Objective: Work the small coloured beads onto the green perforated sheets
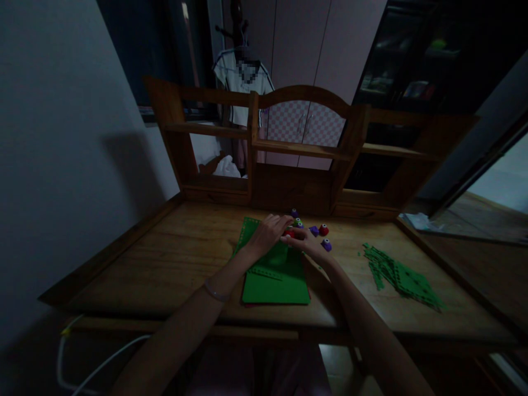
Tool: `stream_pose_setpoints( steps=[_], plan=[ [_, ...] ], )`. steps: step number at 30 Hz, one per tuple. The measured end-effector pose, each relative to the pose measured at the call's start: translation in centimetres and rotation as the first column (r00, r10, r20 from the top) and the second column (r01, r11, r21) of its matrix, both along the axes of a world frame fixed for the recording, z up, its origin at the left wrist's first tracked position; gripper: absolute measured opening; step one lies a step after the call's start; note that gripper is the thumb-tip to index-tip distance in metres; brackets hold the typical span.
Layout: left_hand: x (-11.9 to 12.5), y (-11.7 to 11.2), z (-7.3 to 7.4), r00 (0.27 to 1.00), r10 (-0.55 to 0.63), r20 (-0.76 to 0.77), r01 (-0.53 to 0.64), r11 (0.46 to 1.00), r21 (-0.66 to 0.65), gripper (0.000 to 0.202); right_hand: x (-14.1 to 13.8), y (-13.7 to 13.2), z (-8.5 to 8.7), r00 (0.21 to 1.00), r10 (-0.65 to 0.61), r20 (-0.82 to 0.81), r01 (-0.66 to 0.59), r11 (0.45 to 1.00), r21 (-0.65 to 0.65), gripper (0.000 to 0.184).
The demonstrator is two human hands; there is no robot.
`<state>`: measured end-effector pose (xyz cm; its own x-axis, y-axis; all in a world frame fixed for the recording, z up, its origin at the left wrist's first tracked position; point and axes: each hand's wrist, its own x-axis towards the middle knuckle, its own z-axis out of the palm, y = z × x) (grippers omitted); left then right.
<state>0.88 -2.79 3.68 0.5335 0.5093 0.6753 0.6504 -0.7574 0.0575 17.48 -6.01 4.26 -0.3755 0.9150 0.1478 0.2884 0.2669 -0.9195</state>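
A stack of green sheets [275, 280] lies on the wooden desk [173, 258] in front of me. My left hand [268, 232] rests on the far part of the sheets, fingers curled toward a small red punch [289, 233]. My right hand [307, 242] meets it from the right, fingers closed round the same red punch. Beyond the hands lie several small punches: a purple one [326, 245], a red one [324, 229], another purple one [314, 230] and a green one [297, 223].
A heap of cut green strips [398, 275] lies on the right of the desk. A wooden shelf unit [297, 148] stands along the desk's back edge. A white wall is at the left, and a white cable [82, 363] hangs below the desk's front left.
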Motion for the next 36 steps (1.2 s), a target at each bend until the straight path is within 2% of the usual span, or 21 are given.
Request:
stream_pose_setpoints(
  steps=[13,29,36],
  plan=[
    [-0.1,-0.1,-0.3,0.999,-0.034,-0.001,0.034,0.999,-0.009,0.023,-0.2,0.0,0.2,1.0,0.009,-0.021,-0.008,0.999,0.045,0.036],
    [0.6,-0.4,-0.7,0.993,-0.021,0.119,0.028,0.998,-0.058,0.023,-0.2,0.1,-0.3,0.997,-0.031,-0.07,0.036,0.997,0.062,0.032],
    [1.0,-0.6,-0.7,0.985,-0.025,0.173,0.038,0.997,-0.073,0.022,-0.2,0.1,-0.1,0.997,-0.067,-0.049,0.072,0.99,0.121,0.031]
  ],
)
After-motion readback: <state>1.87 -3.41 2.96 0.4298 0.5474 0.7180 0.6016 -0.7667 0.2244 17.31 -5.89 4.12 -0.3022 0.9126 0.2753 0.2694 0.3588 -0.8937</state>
